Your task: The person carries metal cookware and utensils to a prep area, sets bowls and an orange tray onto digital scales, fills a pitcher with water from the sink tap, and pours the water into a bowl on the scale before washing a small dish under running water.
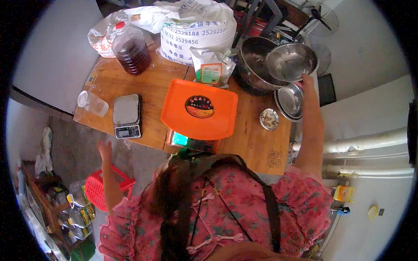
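My right hand (306,81) grips the near rim of a shiny metal bowl (292,61), fingers partly hidden by it. That bowl overlaps a larger dark metal basin (257,48) at the back right. Below it, more shallow metal bowls (289,101) lie stacked by my forearm. My left hand (104,150) hangs in front of the table's edge, fingers apart and holding nothing. Nearest to it stands a small kitchen scale (127,112). An orange tray (180,114) rests on another scale with a lit green display (180,138).
A small dish (269,119) with pale bits stands at the table's right. At the back are a white printed sack (198,37), a silver pouch (210,71) and a red-capped jug (130,52) of dark liquid. A plastic cup (92,103) tilts at left; a red stool (98,191) stands below.
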Motion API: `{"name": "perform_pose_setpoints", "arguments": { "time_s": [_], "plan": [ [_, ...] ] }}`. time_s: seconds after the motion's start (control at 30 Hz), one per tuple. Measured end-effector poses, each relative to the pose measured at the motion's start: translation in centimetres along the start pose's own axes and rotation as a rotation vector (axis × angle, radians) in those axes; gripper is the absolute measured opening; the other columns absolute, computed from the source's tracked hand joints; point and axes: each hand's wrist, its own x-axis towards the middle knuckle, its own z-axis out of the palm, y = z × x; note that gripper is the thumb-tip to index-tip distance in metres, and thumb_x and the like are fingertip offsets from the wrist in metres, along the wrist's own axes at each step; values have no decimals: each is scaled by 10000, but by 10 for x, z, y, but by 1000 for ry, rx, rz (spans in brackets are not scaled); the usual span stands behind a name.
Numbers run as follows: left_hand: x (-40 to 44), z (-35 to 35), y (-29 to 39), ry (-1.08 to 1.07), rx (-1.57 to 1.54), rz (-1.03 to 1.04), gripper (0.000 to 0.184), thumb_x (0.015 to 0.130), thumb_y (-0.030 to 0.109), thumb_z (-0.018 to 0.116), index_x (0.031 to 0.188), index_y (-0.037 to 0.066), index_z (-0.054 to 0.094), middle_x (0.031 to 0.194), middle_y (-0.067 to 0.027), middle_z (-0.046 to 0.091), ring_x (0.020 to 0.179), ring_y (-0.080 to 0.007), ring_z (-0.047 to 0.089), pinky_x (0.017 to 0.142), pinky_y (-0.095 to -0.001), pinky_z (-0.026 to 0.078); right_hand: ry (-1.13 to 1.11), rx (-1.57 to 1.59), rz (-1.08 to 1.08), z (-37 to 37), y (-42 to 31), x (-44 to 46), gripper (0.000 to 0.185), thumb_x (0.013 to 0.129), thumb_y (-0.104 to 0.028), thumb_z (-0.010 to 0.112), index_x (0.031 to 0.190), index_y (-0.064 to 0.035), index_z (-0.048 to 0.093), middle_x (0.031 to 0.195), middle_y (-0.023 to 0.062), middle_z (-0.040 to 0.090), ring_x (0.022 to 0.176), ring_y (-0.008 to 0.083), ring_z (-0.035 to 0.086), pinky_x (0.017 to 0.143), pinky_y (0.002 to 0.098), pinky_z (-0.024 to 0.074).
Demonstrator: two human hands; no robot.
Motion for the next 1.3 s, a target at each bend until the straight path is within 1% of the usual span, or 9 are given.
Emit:
{"name": "perform_pose_setpoints", "arguments": {
  "time_s": [0.27,0.37,0.47,0.57,0.73,0.9,1.07,1.13,1.3],
  "plan": [
    [46,41,21,-79,-87,-26,399,838,361,389,973,16,534,842,-149,591,791,-255,568,712,-380,418,77,-346,-352,21,-40,-52,448,702,-113,512,1088,69,373,867,208,538,665,304,584,521,369,536],
    [57,27,48,-383,-348,-87,367,844,351,386,898,29,552,735,-112,568,695,-193,550,601,-323,433,339,-863,-503,12,-31,-13,594,699,-193,543,1202,8,300,861,238,555,677,323,587,561,380,513],
    [77,56,24,-354,-283,-131,377,838,333,375,862,8,566,778,-164,587,723,-282,555,655,-366,413,437,-967,-675,32,-42,-44,662,708,-233,534,1268,-55,228,844,260,561,734,357,574,637,397,469],
    [97,81,-4,-238,-204,16,368,843,338,355,838,32,561,674,-139,564,671,-218,537,628,-362,416,406,-952,-812,43,-46,-61,639,726,-208,512,1276,-69,218,848,262,560,777,404,547,704,432,424],
    [106,92,0,-358,-512,-8,328,837,326,392,890,41,545,710,-92,568,655,-192,544,600,-326,441,365,-1104,-994,66,-55,-93,711,695,-120,517,1299,-137,143,815,220,568,626,367,556,556,431,448],
    [116,88,23,-527,-977,-168,304,835,310,423,955,52,527,753,-54,572,644,-178,557,577,-295,466,353,-1192,-975,76,-44,-119,687,713,-118,496,1301,-186,147,901,214,555,681,369,554,586,442,437],
    [129,73,33,-896,-929,-516,340,806,310,499,1014,40,502,825,-46,577,712,-197,572,629,-308,489,466,-1118,-972,79,-44,-136,686,707,-125,508,1296,-151,156,912,212,552,693,368,554,590,437,437],
    [112,51,65,-846,-1093,-601,299,783,286,532,937,30,534,821,-57,580,695,-176,559,624,-295,464,482,-1057,-904,70,-39,-128,685,703,-141,516,1290,-136,164,978,217,526,696,367,557,590,438,455],
    [83,-6,135,-782,-1272,-553,306,757,253,571,947,17,528,864,-77,574,773,-182,556,695,-310,453,512,-332,-489,63,-34,-138,587,740,-114,520,1238,-40,218,1032,228,485,738,331,566,676,404,485]
  ]
}}
